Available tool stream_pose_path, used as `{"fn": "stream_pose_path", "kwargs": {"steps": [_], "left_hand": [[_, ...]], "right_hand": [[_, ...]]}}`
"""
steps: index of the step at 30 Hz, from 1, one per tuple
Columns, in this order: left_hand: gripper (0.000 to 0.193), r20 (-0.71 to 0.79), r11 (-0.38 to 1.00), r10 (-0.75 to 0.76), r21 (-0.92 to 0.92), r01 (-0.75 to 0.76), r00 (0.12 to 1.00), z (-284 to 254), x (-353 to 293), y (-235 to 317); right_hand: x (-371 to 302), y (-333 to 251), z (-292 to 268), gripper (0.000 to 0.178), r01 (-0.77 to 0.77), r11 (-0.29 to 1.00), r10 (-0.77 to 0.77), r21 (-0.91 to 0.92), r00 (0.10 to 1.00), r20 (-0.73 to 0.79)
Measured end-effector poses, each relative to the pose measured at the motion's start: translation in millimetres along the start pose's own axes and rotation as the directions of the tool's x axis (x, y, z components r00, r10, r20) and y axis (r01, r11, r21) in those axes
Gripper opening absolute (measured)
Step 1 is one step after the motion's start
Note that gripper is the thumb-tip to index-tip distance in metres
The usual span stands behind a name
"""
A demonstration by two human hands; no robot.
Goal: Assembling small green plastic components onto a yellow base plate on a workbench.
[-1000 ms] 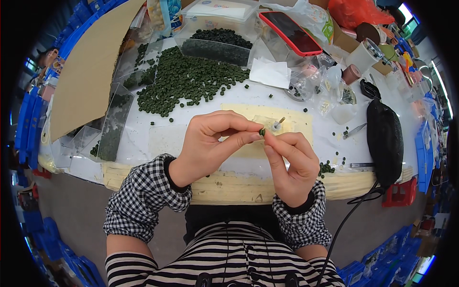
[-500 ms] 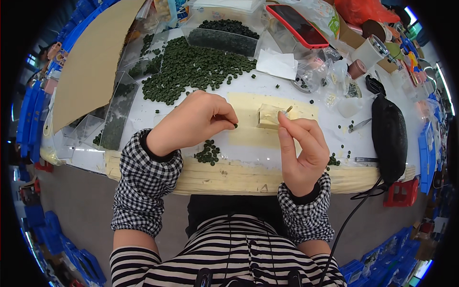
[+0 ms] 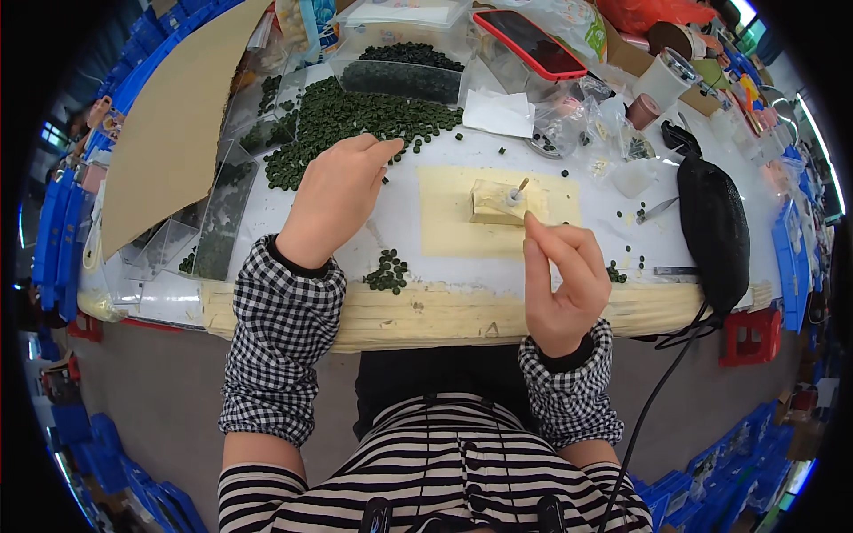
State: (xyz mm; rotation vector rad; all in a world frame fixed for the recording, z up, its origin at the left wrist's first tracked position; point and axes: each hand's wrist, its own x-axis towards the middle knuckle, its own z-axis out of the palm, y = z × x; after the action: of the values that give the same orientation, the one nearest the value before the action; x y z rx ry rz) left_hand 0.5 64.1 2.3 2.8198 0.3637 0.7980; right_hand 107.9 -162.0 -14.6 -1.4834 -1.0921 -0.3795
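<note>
My left hand [image 3: 336,200] is at the near edge of a pile of small dark green round pieces [image 3: 342,120], like beads or pellets. Its fingers are pressed together and reach toward loose pieces; whatever they hold is hidden. One dark piece [image 3: 385,180] shows beside its thumb side. My right hand [image 3: 569,280] pinches thumb and forefinger just in front of a small cream block [image 3: 490,211]; anything between the tips is too small to name. Upright on the block stands a thin brownish pin [image 3: 522,186] with a pale base. The block rests on a yellowish sheet [image 3: 444,233].
A small heap of green pieces [image 3: 386,272] lies near the padded table edge [image 3: 426,322]. Clear bins [image 3: 400,82] and a cardboard sheet [image 3: 169,142] stand left and back. A red-cased phone [image 3: 530,46], white paper [image 3: 499,113] and a black pouch [image 3: 713,235] lie rightward.
My left hand has moved away from the block, up and left to the pile. The right hand's fingertips have come down off the pin, still pinched. The whole view has shifted slightly.
</note>
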Motion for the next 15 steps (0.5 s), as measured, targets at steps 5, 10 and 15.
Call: {"fn": "stream_pose_path", "kwargs": {"steps": [5,10,15], "left_hand": [[0.011,-0.088,0.993,-0.017,-0.119,0.006,0.996,2.0,4.5,-4.1],[0.007,-0.226,0.997,0.044,-0.055,-0.057,0.973,-2.2,8.5,2.0],[0.011,-0.350,0.995,0.057,-0.061,-0.084,0.935,3.7,12.1,-3.7]], "right_hand": [[-46.4,-14.9,-16.4,0.035,0.145,0.988,-0.151,0.055,0.980,0.133],[-76.3,-9.2,-40.2,0.015,0.129,0.989,-0.140,0.071,0.974,0.179],[-102.5,6.4,-74.7,0.025,0.140,0.989,-0.131,-0.043,0.977,0.169]]}}
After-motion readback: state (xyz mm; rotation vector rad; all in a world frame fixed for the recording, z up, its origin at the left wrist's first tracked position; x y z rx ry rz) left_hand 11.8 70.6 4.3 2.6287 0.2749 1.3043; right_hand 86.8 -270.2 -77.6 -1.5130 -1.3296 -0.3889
